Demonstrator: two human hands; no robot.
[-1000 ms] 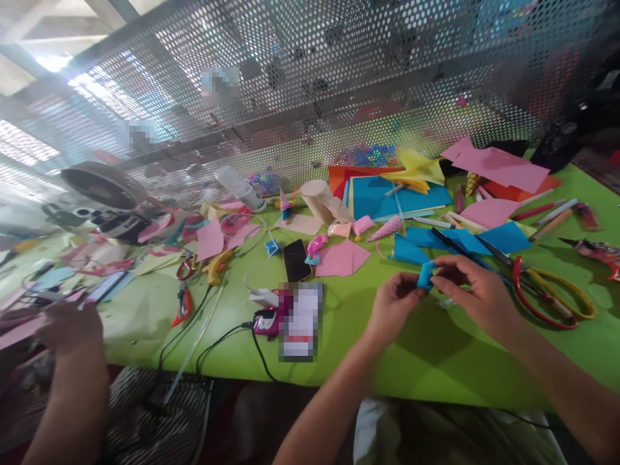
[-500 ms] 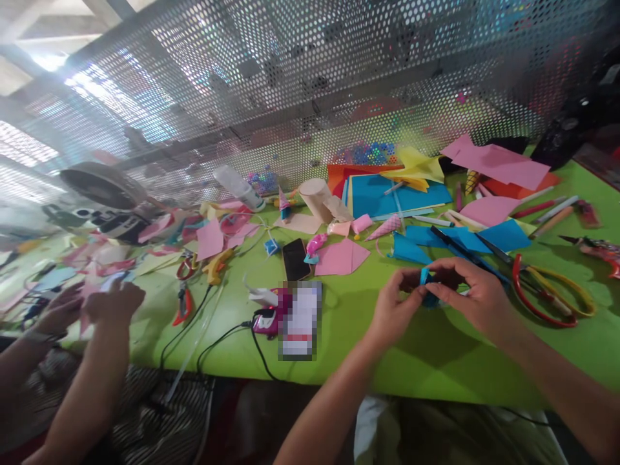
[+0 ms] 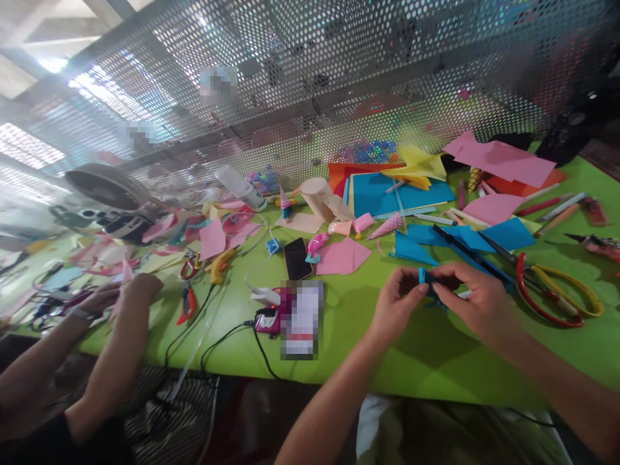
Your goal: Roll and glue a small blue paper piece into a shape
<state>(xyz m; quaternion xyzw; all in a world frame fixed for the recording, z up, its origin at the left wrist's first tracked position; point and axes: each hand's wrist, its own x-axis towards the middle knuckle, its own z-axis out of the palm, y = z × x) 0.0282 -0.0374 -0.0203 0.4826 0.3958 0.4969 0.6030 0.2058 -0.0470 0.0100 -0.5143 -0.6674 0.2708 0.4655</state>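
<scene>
At lower right of the frame, a small blue paper piece [image 3: 427, 284] is pinched closed between left hand [image 3: 394, 307] and right hand [image 3: 477, 300] fingertips; the grip is best kept light, edges aligned.

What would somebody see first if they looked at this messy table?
Probably the bright green table, littered with pink and blue paper scraps. Near the front, the left hand and right hand pinch a small blue paper piece between them. Red and yellow scissors lie just right of them, and a co-worker's hands work at the far left.
</scene>
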